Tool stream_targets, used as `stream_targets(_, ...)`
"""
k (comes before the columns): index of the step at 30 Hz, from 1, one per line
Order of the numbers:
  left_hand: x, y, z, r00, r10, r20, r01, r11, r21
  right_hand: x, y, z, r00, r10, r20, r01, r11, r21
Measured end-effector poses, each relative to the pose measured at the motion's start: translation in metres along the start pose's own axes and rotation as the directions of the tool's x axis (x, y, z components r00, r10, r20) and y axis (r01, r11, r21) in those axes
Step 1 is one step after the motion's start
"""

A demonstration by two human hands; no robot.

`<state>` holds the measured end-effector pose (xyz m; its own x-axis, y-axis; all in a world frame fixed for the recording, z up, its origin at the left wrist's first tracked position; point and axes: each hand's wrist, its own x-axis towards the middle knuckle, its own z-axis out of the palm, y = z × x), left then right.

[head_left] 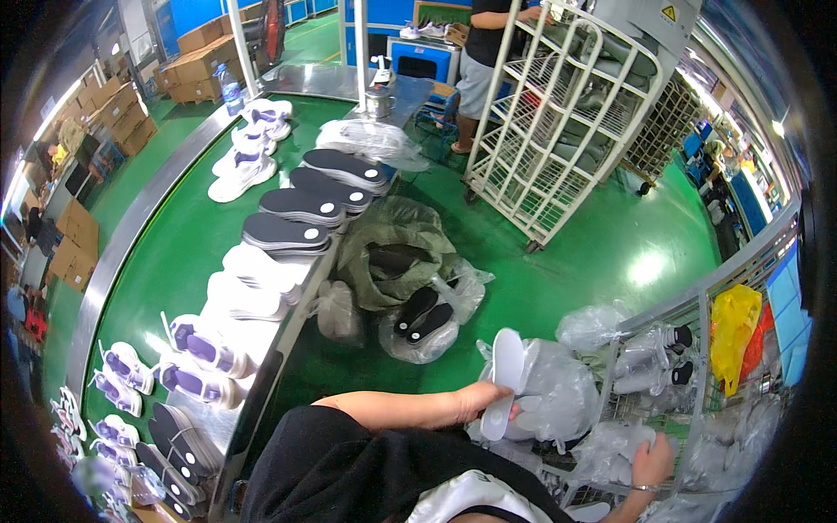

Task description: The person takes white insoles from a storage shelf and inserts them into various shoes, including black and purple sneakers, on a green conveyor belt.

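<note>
My left hand (479, 401) is closed around white shoe insoles (507, 359), held upright to the right of my body. Parts of them show above and below the fingers; whether it is one or a pair I cannot tell. Farther right, my right hand (656, 460), with a bracelet at the wrist, has its fingers curled on a clear plastic bag (610, 449) at the wire rack. A larger clear bag (554, 392) with pale contents lies just beyond my left hand.
On the green conveyor to my left stand black insole stacks (283, 231), white insole stacks (248, 295) and white-and-purple sneakers (200, 349). An open olive sack (392, 253) sits on the floor ahead. Beyond it stands a white wire cart (558, 131), beside a person (484, 65). A metal rack (702, 349) borders my right.
</note>
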<state>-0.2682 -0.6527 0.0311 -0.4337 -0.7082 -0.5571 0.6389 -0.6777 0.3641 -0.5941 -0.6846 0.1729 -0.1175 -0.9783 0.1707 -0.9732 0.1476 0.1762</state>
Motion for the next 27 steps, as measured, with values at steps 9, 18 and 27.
stream_targets(9, -0.201, 0.028, -0.153, 0.718, 0.648, -0.254, -0.593, 0.76, 0.265, -0.09, -0.368, -0.001, 0.733, -0.628, -0.261, 0.418, 0.113, 0.901)
stream_targets(18, -0.351, -0.026, -0.235, 0.122, 0.768, -0.628, -0.842, 0.415, 0.344, -0.239, -0.628, -0.012, -0.264, -0.928, -0.262, 0.964, -0.261, -0.045)
stream_targets(27, -0.365, -0.041, -0.248, -0.013, 0.864, -0.503, -0.092, 0.5, 0.861, -0.337, -0.602, -0.058, -0.3, -0.949, -0.098, 0.263, -0.181, 0.948)
